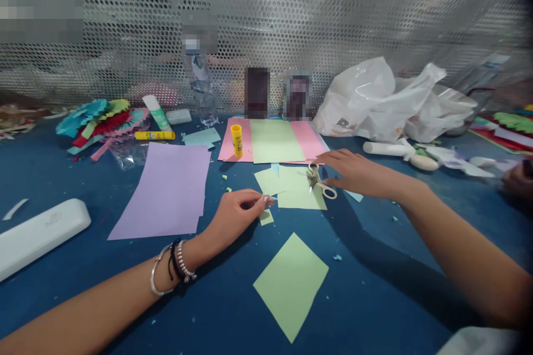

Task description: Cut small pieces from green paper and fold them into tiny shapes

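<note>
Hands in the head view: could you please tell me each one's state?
Left hand: pinched closed; whether it holds anything is unclear.
Right hand: open and spread at the scissors; contact is unclear.

Spread scissors (313, 179) over pale green paper (296, 195)

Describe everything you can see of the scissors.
The scissors have cream loop handles, apparently plastic, and shiny metal blades, spread open. They appear to rest on a pale green sheet, the lower loop reaching past its right edge. The right hand's fingers are at the upper loop; whether they grip it is unclear.
</note>
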`<act>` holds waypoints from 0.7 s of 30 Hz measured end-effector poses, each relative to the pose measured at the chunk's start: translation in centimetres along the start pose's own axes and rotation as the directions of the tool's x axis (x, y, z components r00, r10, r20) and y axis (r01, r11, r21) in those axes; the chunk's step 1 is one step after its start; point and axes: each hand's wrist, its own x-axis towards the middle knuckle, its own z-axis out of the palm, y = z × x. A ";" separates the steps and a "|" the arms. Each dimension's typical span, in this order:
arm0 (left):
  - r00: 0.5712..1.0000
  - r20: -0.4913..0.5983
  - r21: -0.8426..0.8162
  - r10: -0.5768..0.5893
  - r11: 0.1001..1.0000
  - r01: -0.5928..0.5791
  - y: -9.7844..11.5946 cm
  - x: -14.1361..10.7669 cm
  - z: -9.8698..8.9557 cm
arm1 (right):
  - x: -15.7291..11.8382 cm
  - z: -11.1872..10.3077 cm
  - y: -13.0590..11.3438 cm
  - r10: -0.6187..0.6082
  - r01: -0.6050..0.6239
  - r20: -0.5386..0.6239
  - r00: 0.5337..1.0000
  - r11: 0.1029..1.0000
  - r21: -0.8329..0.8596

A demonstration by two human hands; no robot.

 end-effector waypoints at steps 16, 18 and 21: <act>0.973 -0.085 -0.318 -0.213 0.932 0.176 -1.2 1.2 0.0 | -0.4 0.5 -1.9 0.017 0.044 0.158 0.987 0.927 -0.371; 0.971 -0.090 -0.333 -0.221 0.926 0.180 -1.2 1.2 0.0 | -0.4 0.7 -2.2 0.030 0.032 0.151 0.988 0.919 -0.393; 0.969 -0.096 -0.353 -0.227 0.918 0.180 -1.1 1.3 0.0 | -0.5 1.0 -2.4 0.032 0.031 0.146 0.989 0.912 -0.408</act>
